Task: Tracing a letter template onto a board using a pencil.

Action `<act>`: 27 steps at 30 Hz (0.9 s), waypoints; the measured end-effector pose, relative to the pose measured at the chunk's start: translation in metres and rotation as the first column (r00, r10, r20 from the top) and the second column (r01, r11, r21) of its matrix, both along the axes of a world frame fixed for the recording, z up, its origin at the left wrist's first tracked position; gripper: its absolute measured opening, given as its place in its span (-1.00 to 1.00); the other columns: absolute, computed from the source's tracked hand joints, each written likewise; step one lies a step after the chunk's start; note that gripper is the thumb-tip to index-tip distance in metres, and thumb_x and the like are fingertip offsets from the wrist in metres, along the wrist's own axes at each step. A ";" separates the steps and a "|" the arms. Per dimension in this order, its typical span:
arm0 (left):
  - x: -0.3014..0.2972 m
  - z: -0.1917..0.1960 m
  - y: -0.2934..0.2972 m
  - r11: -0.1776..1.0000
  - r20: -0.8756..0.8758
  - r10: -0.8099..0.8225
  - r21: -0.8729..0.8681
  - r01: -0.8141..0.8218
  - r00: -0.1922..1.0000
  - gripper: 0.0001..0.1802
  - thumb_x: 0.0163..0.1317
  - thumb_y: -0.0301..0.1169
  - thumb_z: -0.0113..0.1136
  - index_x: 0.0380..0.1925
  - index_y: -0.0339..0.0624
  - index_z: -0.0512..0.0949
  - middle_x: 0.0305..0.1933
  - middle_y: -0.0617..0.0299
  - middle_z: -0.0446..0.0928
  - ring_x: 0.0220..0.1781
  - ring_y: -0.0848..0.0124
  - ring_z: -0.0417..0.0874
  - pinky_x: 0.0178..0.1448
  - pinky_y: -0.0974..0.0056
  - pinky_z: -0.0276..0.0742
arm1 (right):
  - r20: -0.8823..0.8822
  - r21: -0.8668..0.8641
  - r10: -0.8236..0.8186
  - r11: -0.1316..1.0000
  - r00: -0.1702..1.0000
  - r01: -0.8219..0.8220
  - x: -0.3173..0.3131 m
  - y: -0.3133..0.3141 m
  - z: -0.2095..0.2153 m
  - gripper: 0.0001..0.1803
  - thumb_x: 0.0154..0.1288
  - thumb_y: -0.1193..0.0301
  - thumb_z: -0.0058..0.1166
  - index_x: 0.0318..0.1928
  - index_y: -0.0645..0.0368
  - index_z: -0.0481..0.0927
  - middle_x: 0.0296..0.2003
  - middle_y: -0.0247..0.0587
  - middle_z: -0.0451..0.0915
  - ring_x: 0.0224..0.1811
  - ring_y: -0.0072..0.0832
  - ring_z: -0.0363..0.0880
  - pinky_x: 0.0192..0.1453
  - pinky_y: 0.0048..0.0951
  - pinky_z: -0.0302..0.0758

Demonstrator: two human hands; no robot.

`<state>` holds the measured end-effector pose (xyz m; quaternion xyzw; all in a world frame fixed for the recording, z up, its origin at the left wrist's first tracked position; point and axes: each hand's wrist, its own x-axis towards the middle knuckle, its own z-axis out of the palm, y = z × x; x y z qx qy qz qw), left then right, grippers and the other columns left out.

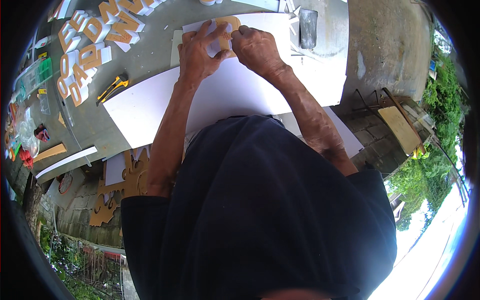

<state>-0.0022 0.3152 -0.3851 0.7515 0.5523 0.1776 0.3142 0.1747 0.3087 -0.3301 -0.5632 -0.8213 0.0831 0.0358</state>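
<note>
Near the top middle, a tan-faced piece (232, 21) with reddish marks and a rounded end lies on the white sheet (142, 102). My left hand (200, 55) rests over its left side, fingers spread and thumb apart, the tips touching the piece. At its right side my right hand (259, 50) is closed, knuckles up, against the edge of the piece. What sits between those fingers, if anything, is hidden. Left of the sheet lies a yellow and black utility knife (113, 89).
Several tan-faced white block letters (82, 65) stand at the upper left of the grey table (165, 50). A dark, flat block (308, 30) lies right of my hands, beside white strips (291, 17). Plastic bags (27, 127) and a clear box (32, 77) sit far left.
</note>
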 end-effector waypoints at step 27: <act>-0.003 -0.007 0.000 0.999 0.062 -0.044 0.012 0.044 0.997 -0.18 -0.05 -0.11 0.65 0.32 0.39 0.57 0.47 0.32 0.45 0.26 0.16 0.39 0.35 -0.03 0.31 | -0.217 0.157 0.109 0.985 0.970 -0.075 0.011 -0.039 -0.013 -0.70 0.05 0.54 0.30 -0.14 0.21 0.61 -0.36 -0.30 0.57 -0.27 -0.41 0.64 -0.30 -0.40 0.68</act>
